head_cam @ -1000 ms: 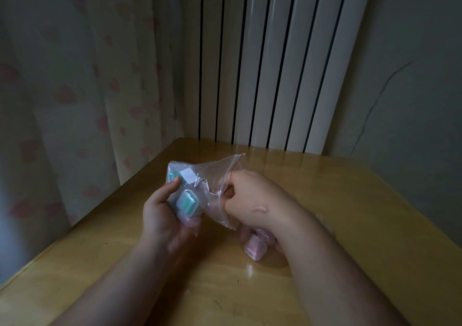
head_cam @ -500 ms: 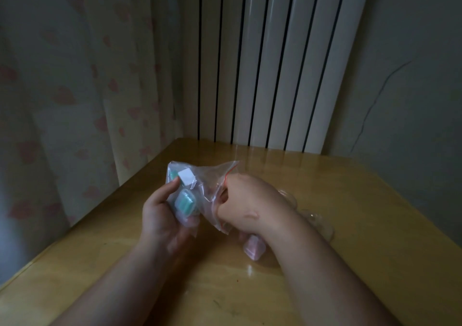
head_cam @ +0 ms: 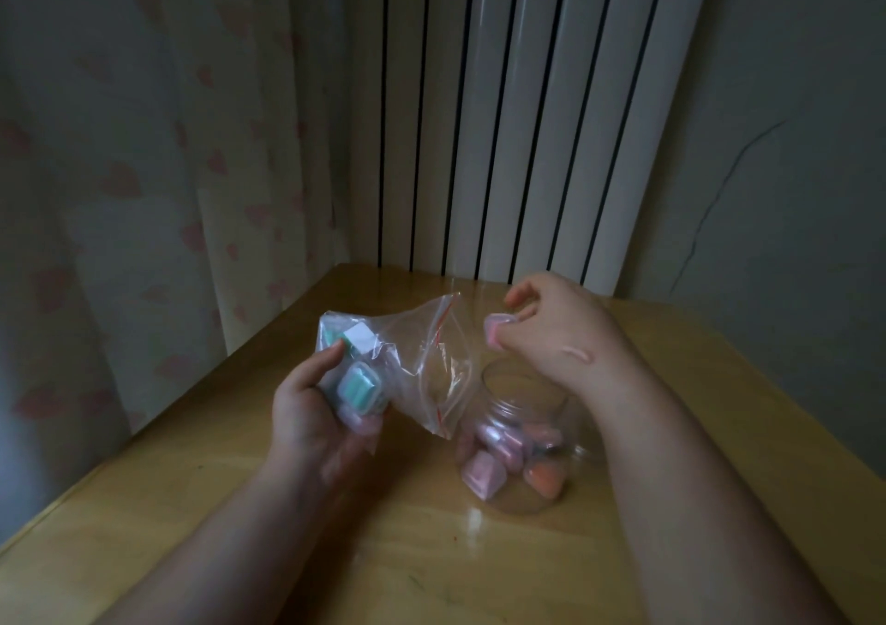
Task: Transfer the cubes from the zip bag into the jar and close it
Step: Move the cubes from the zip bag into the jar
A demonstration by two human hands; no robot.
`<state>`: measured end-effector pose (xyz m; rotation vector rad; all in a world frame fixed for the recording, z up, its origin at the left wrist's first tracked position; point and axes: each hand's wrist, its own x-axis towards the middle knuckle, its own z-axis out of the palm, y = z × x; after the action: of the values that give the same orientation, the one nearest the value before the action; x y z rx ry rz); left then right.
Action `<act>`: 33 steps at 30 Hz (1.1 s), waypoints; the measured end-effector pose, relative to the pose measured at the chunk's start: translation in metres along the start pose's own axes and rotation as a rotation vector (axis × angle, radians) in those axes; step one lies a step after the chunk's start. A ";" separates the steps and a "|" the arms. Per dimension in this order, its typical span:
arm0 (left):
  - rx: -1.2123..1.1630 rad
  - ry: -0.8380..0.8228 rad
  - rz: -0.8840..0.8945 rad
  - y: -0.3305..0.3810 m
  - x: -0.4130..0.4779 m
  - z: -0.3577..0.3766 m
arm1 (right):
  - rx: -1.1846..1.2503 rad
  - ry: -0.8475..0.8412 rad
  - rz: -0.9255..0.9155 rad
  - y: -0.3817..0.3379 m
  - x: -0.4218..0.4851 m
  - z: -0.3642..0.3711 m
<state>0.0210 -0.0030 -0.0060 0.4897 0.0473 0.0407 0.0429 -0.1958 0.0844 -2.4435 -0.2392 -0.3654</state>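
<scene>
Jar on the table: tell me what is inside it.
The clear jar holds several pink cubes and at least one orange cube. The right forearm and the zip bag's corner cover parts of it, so no exact count.

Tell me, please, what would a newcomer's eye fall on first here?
The right hand pinches a pink cube above the open jar, which stands on the table with pink and orange cubes inside. To its left, the left hand holds the clear zip bag, teal cubes showing through.
</scene>
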 end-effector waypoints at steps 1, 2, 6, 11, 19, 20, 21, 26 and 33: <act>0.004 -0.005 0.000 0.000 0.000 0.000 | -0.008 0.005 0.025 0.002 0.001 -0.003; 0.007 -0.011 0.001 0.000 0.000 -0.001 | -0.010 -0.008 0.052 0.003 0.002 -0.005; -0.005 -0.011 0.012 0.000 -0.001 -0.002 | -0.014 -0.051 0.150 0.002 0.001 -0.012; -0.006 0.001 0.005 0.000 -0.003 -0.001 | -0.065 -0.116 0.183 -0.002 -0.001 -0.015; -0.003 0.046 0.017 -0.001 -0.004 0.001 | -0.064 -0.050 0.057 0.003 0.001 -0.005; -0.004 0.050 0.018 -0.001 -0.003 0.001 | -0.038 -0.040 0.005 0.000 0.000 -0.003; -0.003 0.054 0.021 -0.001 -0.003 0.001 | -0.013 -0.037 -0.047 -0.003 -0.001 0.000; 0.006 0.069 0.024 -0.002 -0.002 0.002 | 0.096 -0.187 -0.173 -0.017 -0.010 0.026; 0.056 0.038 -0.011 0.000 -0.002 0.006 | 0.286 -0.309 -0.223 -0.024 -0.017 0.043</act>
<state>0.0192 -0.0060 -0.0011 0.5449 0.0883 0.0381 0.0292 -0.1516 0.0604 -2.1845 -0.6541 -0.0391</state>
